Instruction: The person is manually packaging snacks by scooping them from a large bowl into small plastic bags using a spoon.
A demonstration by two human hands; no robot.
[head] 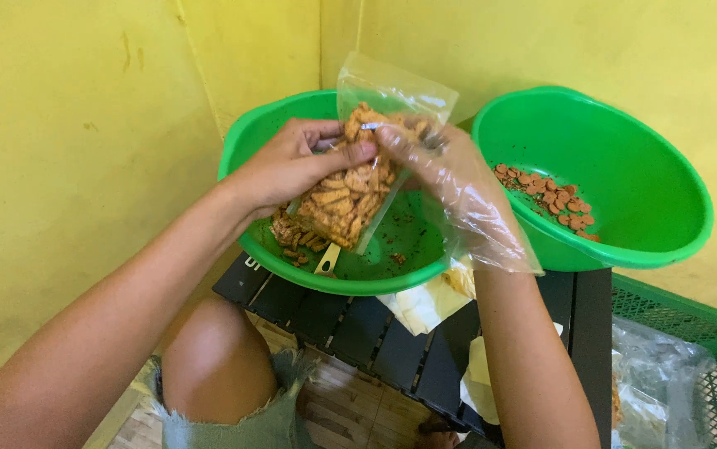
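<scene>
Left hand (292, 170), bare, and right hand (450, 179), gloved, both pinch clear snack bag (358, 179) over near green basin (250, 141); we judge bag light, slippery, contents brittle; grip top edge. Far basin (674, 191) holds round pieces

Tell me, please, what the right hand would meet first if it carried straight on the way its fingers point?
The right hand points left at the clear snack bag it already pinches; beyond that, probably the left hand.
</scene>
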